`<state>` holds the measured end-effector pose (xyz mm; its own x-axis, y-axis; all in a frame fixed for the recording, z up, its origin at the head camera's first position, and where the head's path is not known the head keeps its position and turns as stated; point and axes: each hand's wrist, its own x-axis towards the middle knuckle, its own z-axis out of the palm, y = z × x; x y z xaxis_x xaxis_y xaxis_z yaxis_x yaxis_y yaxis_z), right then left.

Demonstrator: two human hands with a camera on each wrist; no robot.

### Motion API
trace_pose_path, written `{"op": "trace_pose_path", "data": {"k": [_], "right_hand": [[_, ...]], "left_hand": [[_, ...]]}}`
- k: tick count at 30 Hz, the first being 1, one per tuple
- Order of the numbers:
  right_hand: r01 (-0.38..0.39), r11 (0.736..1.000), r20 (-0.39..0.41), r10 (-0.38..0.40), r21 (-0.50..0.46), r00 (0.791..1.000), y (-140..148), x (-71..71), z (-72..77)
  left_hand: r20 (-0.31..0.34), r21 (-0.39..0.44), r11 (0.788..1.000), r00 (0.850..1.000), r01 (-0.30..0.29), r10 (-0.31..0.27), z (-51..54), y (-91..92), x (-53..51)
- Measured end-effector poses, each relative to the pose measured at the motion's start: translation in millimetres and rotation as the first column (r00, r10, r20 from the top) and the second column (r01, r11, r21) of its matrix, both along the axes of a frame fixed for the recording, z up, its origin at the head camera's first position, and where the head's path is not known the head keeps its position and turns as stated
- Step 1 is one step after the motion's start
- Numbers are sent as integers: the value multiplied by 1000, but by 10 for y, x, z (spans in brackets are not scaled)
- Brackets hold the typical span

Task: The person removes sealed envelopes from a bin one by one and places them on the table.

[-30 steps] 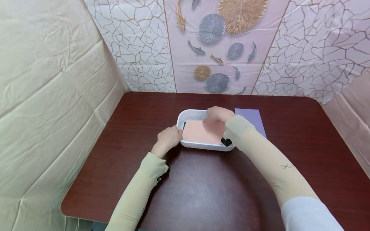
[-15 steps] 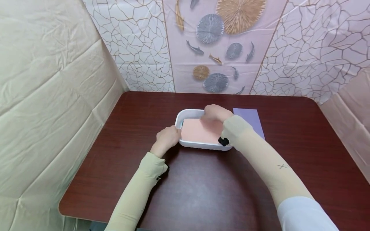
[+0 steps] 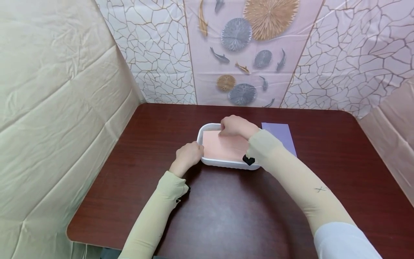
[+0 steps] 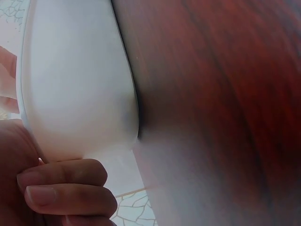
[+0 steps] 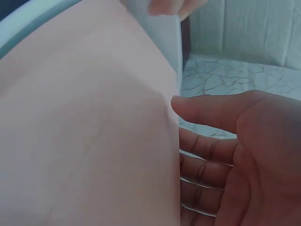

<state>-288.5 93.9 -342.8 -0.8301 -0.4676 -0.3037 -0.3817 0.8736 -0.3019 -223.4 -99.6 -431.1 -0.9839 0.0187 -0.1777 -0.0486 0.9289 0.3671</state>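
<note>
A white container (image 3: 226, 164) holds a flat pink sheet (image 3: 218, 149). My left hand (image 3: 188, 155) grips the container's left end; in the left wrist view, curled fingers of that hand (image 4: 70, 188) lie against the white wall (image 4: 80, 75). At the far edge of the pink sheet is my right hand (image 3: 235, 126). The right wrist view has this hand (image 5: 263, 146) pinching the sheet (image 5: 89, 132), thumb on the near face and the other fingers partly hidden behind it. Whatever lies beneath the sheet is hidden.
A purple sheet (image 3: 279, 135) lies on the dark red table (image 3: 220, 212) just right of the container, partly behind my right forearm. Patterned cloth (image 3: 161, 54) hangs behind the table, and plain cream cloth (image 3: 58, 108) hangs at the left.
My right hand has shifted left and slightly back along with the pink sheet, which now covers the dark and bluish bit formerly visible at the container's left. My left hand keeps its grip.
</note>
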Motion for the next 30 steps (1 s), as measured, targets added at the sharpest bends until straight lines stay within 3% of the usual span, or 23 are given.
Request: {"op": "trace_pose_path", "data": {"k": [8, 15, 22, 30], "right_hand": [[-38, 999, -70, 37, -8, 997, 202, 128, 117], [-30, 999, -92, 27, -31, 995, 426, 410, 197], [-74, 992, -213, 52, -97, 976, 586, 703, 224], [-60, 996, -283, 40, -61, 958, 708, 909, 246]], "left_hand": [[-12, 15, 1000, 1000, 6, -6, -7, -13, -2], [-21, 20, 1000, 1000, 22, -21, -17, -19, 4], [-24, 14, 1000, 1000, 15, -15, -9, -21, 13], [-32, 25, 1000, 999, 16, -16, -35, -27, 4]]}}
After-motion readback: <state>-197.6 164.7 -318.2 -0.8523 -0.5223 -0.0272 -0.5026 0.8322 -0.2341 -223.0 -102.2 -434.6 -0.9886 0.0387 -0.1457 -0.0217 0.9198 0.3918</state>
